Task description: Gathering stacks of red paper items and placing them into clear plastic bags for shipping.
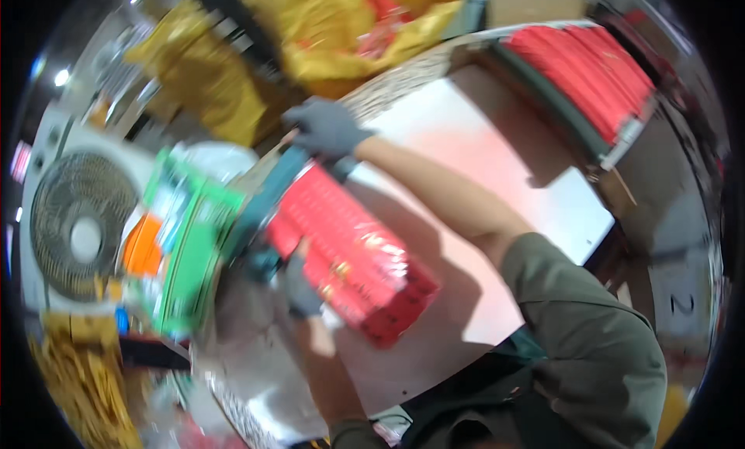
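We find a long red stack of flat glossy paper packets (349, 251) lying slantwise across the middle of the pale smooth worktable (497, 162), one end toward the far left, the other toward the near right. The right hand (326, 127), in a grey knit glove, is curled over the far end of the stack, where a teal block-shaped fitting (272, 197) meets it; whether its fingers pinch the stack or only press on it we cannot tell, as the picture is blurred. The left hand (299, 282), also gloved in grey, sits against the near-left flank of the stack with fingers closed toward it; its exact hold is likewise unclear. In our judgement the chief hazard is the stack fanning apart: glossy packets held only at one end and one side could slide over each other and spill onto the table. A second risk is a gloved finger caught between the stack and the teal fitting. Just left stands a green plastic frame with an orange part (182, 247), and beyond it a grey round-grilled fan (77, 224). At the far right edge rests a second row of red packets in a tray (590, 76); yellow bags (326, 30) lie beyond the table.
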`<state>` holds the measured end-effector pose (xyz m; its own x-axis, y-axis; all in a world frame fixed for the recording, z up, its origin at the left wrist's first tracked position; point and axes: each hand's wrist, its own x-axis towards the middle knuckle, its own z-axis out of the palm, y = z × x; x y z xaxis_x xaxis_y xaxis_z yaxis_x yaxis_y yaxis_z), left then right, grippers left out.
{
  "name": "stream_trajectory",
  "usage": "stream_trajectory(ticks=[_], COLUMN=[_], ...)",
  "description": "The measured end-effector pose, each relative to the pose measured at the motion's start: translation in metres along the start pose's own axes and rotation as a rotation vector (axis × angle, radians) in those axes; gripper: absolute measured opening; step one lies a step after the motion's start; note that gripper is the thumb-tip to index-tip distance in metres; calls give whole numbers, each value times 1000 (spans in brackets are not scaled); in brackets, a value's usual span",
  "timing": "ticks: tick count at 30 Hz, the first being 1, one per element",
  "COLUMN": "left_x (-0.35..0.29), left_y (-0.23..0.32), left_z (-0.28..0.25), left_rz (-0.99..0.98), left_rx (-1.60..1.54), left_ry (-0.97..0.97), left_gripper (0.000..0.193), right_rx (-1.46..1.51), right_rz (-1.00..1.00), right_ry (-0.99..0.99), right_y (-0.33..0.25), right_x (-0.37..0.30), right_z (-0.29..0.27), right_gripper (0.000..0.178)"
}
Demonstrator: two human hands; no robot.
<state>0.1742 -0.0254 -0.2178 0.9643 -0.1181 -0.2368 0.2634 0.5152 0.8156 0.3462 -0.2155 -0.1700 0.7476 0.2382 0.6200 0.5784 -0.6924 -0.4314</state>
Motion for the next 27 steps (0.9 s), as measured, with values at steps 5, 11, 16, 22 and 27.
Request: stream_trajectory(ticks=[5, 11, 16, 22, 27], left_x=[4, -27, -54, -45, -16], left_y=[-15, -37, -17, -3, -83], left_z=[-27, -37, -30, 4, 108], left_rz=[70, -98, -99, 592, 905], left_rx=[94, -149, 317, 1831, 1667], left_ry=[45, -200, -124, 186, -152], left_gripper=[60, 68, 67, 56, 55], right_rx=[-61, -131, -160, -600, -829], right_rz=[192, 314, 94, 485, 976], right_ry=[-143, -202, -269, -9, 77], right_y=[-25, -46, -23, 105, 226], right_x=[5, -8, -55, -99, -159], right_z=[-9, -37, -127, -321, -429], right_gripper=[29, 43, 59, 53, 71])
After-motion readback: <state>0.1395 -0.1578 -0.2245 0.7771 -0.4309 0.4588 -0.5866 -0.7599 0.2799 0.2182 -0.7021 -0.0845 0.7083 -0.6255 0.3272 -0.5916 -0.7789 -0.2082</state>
